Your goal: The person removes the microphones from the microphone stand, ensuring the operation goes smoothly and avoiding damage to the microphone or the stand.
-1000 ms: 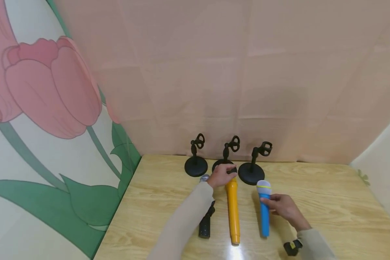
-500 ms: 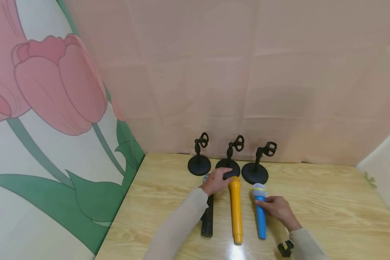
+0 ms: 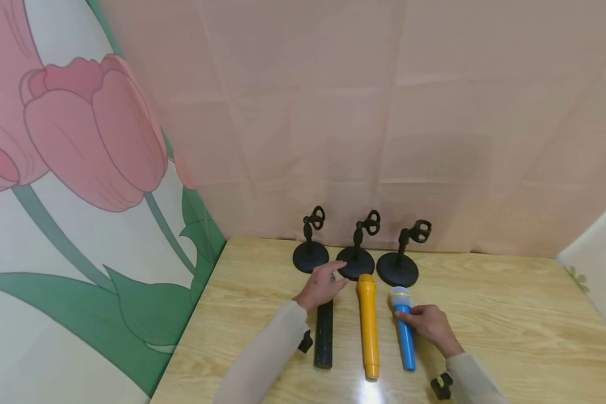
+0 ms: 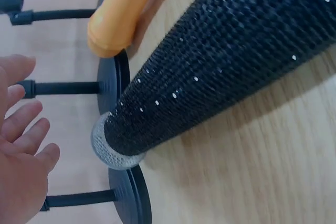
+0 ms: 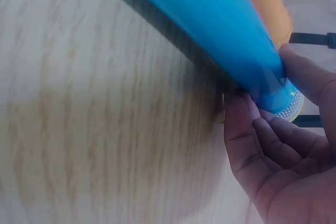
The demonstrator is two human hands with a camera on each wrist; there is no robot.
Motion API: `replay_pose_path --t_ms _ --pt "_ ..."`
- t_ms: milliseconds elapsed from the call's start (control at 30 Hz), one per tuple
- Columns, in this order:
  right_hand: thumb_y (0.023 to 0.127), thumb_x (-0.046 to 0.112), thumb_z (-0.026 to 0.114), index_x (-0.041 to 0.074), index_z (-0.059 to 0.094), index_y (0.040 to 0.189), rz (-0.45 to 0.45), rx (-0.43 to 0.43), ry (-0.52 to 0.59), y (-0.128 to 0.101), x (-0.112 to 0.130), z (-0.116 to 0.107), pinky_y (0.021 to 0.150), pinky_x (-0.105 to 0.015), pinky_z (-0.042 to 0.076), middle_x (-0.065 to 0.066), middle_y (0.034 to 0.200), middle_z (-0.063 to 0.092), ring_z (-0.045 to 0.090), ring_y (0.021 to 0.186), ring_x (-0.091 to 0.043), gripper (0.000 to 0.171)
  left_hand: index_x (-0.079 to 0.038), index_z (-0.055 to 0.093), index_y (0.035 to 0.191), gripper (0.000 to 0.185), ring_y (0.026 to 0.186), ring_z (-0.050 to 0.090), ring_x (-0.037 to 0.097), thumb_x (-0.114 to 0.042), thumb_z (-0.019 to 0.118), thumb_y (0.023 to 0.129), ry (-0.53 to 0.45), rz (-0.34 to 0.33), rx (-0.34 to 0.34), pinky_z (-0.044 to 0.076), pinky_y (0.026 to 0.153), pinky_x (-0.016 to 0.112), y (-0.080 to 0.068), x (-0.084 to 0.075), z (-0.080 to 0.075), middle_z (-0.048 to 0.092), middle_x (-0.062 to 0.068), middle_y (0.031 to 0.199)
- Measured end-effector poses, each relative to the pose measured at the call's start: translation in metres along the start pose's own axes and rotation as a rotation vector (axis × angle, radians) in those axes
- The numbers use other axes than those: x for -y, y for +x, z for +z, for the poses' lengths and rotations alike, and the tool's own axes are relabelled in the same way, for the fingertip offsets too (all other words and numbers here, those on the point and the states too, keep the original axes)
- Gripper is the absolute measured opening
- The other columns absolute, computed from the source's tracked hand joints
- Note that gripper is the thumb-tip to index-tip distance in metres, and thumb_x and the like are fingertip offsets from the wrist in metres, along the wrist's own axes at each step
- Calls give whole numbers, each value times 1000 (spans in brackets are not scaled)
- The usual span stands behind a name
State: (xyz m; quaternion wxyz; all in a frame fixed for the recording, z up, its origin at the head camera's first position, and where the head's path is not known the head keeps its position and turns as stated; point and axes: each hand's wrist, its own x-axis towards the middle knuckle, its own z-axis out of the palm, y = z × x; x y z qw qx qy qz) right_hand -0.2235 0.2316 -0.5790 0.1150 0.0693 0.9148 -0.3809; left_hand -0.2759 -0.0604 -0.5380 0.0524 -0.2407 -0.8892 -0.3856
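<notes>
Three microphones lie on the table with their heads toward the back. My left hand [image 3: 321, 286] is over the head end of the black glittery microphone [image 3: 324, 336], its fingers loosely spread. In the left wrist view that microphone's silver mesh head [image 4: 113, 145] shows apart from the fingers [image 4: 23, 121]. The yellow microphone [image 3: 368, 328] lies in the middle, untouched. On the right, my right hand [image 3: 430, 325] pinches the blue microphone [image 3: 405, 336] just below its white head, between thumb and fingers, as the right wrist view also shows.
Three black microphone stands [image 3: 310, 255], [image 3: 356, 262], [image 3: 398, 269] with round bases and ring clips stand in a row behind the microphones. A pink cloth [image 3: 303, 112] hangs at the table's back edge. A wall with painted tulips [image 3: 91, 140] borders the left side.
My left hand has moved left, from the yellow microphone's head to above the black one. The blue microphone, still in my right hand, has shifted slightly and its head now leans left.
</notes>
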Motion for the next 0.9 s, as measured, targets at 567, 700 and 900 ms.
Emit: replay_pose_path --t_ms 567,700,900 --pt "86 55 72 -16 67 108 11 -7 -45 -1 -3 -4 62 -33 51 -9 83 66 57 73 -20 74 -5 63 134 42 132 51 28 -14 72 94 -63 -73 -37 41 109 40 -16 13 -11 58 14 139" --pt "87 58 70 -17 64 112 4 -2 -47 -2 -5 -8 65 -37 54 -11 84 69 61 74 -20 80 -6 61 136 43 135 49 29 -18 71 95 -42 -110 -24 39 111 44 -21 17 -14 56 14 142" --pt "98 47 61 -22 52 127 -169 -30 -117 -13 -1 -30 80 -51 56 -33 110 66 67 96 -41 75 -6 51 145 56 145 34 30 -25 69 96 93 -167 74 28 116 51 -38 20 -33 45 14 152"
